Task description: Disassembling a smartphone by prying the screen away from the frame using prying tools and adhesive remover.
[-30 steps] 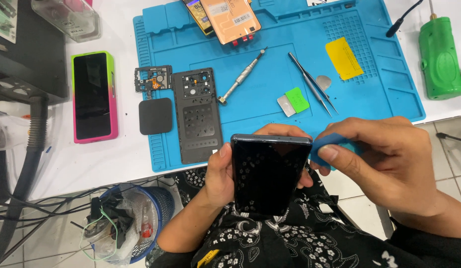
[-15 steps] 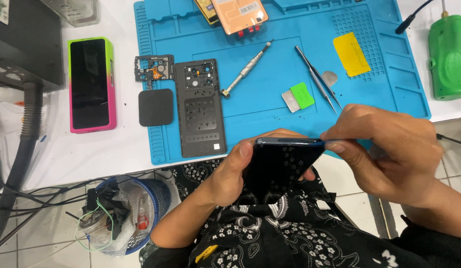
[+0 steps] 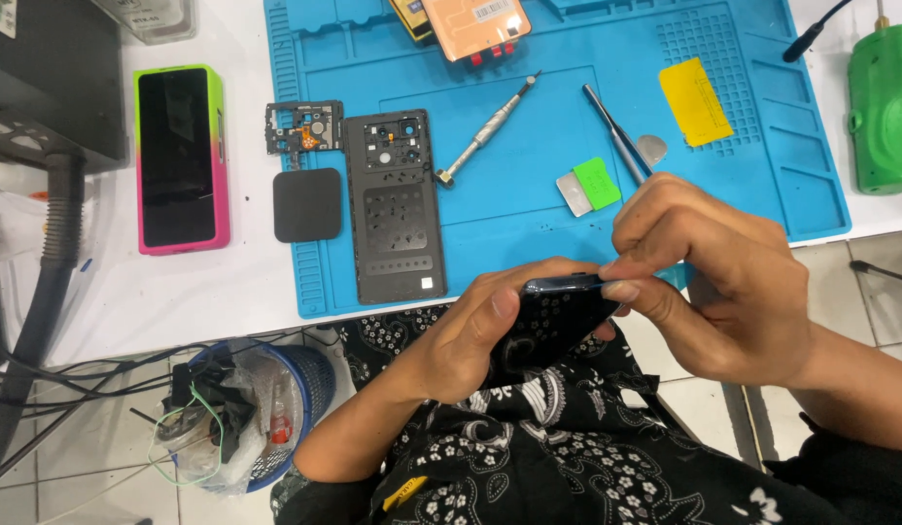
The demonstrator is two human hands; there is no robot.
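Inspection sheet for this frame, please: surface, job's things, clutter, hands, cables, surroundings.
Surface: blue work mat on white table.
Job's things: dark phone, held above lap.
Clutter: screwdriver, tweezers, yellow card, black back frame, pink-green phone, green tool.
Hands: left hand grips phone; right hand pinches at its top edge.
Cables: black tangle at left.
Surroundings: blue waste bin, tiled floor.
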